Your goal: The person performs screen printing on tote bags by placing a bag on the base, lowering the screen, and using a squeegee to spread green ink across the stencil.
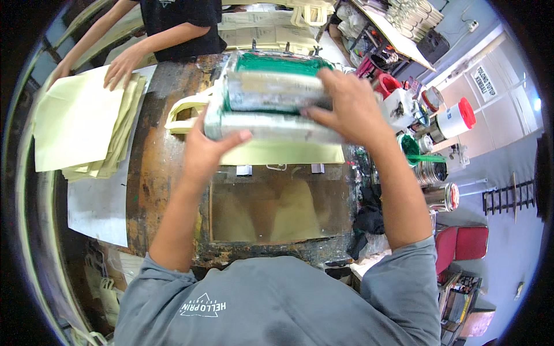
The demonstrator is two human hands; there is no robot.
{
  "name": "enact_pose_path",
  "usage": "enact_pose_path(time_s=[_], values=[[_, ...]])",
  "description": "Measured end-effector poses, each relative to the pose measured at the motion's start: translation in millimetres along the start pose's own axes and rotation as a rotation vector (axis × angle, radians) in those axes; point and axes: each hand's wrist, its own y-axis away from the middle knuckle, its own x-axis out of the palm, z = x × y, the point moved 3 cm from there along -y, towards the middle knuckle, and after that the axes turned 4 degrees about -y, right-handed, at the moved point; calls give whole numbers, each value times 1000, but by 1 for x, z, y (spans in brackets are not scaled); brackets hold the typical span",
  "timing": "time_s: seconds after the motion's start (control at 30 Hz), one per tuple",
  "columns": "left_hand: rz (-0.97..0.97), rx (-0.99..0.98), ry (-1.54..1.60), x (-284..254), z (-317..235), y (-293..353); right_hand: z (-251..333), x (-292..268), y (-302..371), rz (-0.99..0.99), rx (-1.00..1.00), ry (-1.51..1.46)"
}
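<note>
A screen-printing frame (277,128), its mesh covered in green ink, is tilted above the far middle of the stained worktable. My left hand (210,144) grips its near left corner, thumb lying over the front bar. With my right hand (353,106) I hold the right part of a wide squeegee (265,89), which is blurred by motion and lies across the frame. Beneath the frame, a pale yellow cloth tote bag (283,153) shows its near strip, and its handle (184,112) sticks out to the left. The frame hides the rest of the bag.
A glossy brown board (259,216) lies nearest me. At the left, a co-worker's hand (122,66) rests on a stack of pale yellow bags (81,124). A green ink tub (411,145), a red-lidded container (456,120) and black cloth (369,216) crowd the right edge.
</note>
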Motion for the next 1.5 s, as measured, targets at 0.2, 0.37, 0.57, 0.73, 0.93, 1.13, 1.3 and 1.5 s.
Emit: enact_pose_path(time_s=[0.2, 0.37, 0.57, 0.73, 0.93, 1.13, 1.3, 1.5], values=[[-44, 35, -227, 3, 99, 56, -1, 58, 27, 211, 153, -126], [-112, 274, -809, -6, 127, 66, 23, 76, 62, 313, 151, -123], [-111, 268, -738, -5, 134, 68, 43, 96, 83, 143, 167, -33], [-94, 302, -777, -6, 131, 68, -1, 126, 37, 83, 124, 31], [-90, 301, -789, -4, 125, 67, -79, 184, -51, 28, 46, 105], [-58, 132, -1106, -12, 110, 72, -139, 199, -144, 260, 90, -13], [-194, 427, -984, -19, 49, -4, -147, 213, -154, 129, 56, 111], [-156, 912, -1251, 63, 49, -252, -139, 237, -140, -33, 76, 207]])
